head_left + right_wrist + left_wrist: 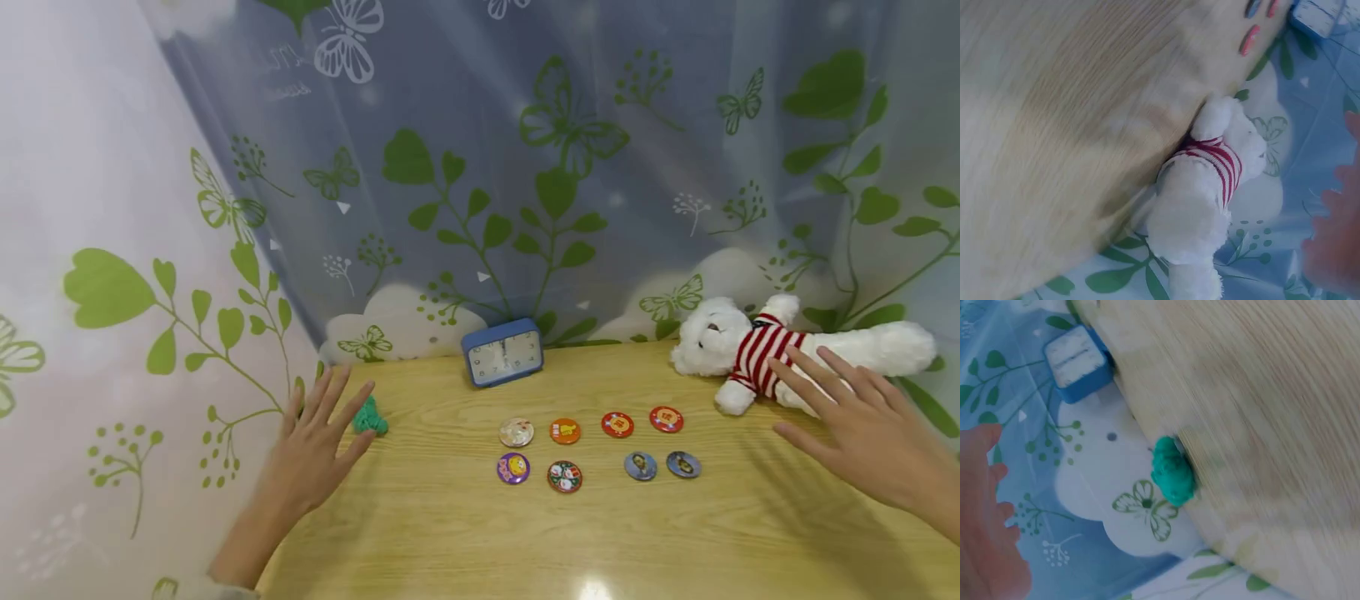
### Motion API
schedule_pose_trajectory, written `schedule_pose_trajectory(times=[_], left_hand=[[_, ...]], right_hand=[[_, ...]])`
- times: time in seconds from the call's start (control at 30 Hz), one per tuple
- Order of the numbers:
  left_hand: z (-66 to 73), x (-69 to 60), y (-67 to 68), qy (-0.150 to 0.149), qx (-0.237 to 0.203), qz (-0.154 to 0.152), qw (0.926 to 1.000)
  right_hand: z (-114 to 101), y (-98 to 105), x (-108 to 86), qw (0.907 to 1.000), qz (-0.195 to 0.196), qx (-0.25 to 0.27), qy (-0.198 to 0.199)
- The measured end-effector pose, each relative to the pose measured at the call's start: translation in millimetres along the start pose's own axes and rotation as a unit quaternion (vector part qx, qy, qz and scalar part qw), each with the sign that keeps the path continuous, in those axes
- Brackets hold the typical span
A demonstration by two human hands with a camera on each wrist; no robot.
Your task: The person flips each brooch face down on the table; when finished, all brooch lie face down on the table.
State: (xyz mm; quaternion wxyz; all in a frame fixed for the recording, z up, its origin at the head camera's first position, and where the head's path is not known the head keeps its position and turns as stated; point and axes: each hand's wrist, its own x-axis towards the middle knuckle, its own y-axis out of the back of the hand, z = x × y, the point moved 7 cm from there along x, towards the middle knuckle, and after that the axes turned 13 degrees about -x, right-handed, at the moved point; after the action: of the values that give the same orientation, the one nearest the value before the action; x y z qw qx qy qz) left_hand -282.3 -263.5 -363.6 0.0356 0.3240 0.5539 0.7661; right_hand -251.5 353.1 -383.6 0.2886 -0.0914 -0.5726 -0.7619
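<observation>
Fingers spread, my left hand point(313, 446) is raised at the table's left side, holding nothing. Just past its thumb and forefinger lies a small green figure point(369, 417), partly behind the fingers in the head view; the left wrist view shows the green figure point(1173, 472) whole. My right hand point(862, 433) also has its fingers spread and grips nothing. It hides part of a white teddy bear point(708, 337) in a red-and-white striped shirt, lying on its side. In the right wrist view, the hand point(1338, 231) appears apart from the bear point(1191, 206).
Several round badges lie in two rows mid-table, among them an orange badge point(565, 431), a purple badge point(513, 468) and a red badge point(617, 425). A blue clock point(502, 354) stands at the back edge of the wooden table point(450, 533), before a leaf-patterned curtain point(480, 208).
</observation>
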Motion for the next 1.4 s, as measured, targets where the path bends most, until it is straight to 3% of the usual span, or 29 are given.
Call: schedule_pose_trajectory(times=[0.1,0.27,0.4,0.57,0.67,0.87,1.1,1.2,1.4], left_hand=[[5.4,-0.7,-4.6,0.035,-0.073,-0.010,0.9967],[18.3,-0.9,-16.3,0.046,-0.181,-0.004,0.9823],[28.5,1.2,-28.6,0.061,-0.265,-0.021,0.9621],[43.0,7.4,-45.6,0.111,-0.339,-0.061,0.9324],[54.8,13.3,-55.9,0.126,-0.361,-0.075,0.9212],[83.6,28.2,-78.9,0.133,-0.417,-0.087,0.8948],[111.9,43.6,-100.0,0.117,-0.454,-0.107,0.8768],[118.9,50.0,-105.4,0.121,-0.477,-0.102,0.8647],[136.3,61.3,-126.8,0.145,-0.524,-0.113,0.8315]], right_hand=[[0,-3,-2.7,0.9954,-0.049,0.075,-0.036],[-7,-6,-7.5,0.9636,-0.095,0.236,-0.081],[-16,-12,-13.0,0.9353,-0.135,0.312,-0.100],[-25,-15,-18.2,0.9144,-0.141,0.365,-0.106],[-29,-20,-19.4,0.8989,-0.158,0.393,-0.113],[-33,-37,-21.2,0.8555,-0.201,0.457,-0.138],[-38,-47,-26.0,0.8077,-0.169,0.545,-0.147],[-41,-49,-26.0,0.7851,-0.152,0.581,-0.149],[-46,-57,-28.2,0.7264,-0.171,0.640,-0.183]])
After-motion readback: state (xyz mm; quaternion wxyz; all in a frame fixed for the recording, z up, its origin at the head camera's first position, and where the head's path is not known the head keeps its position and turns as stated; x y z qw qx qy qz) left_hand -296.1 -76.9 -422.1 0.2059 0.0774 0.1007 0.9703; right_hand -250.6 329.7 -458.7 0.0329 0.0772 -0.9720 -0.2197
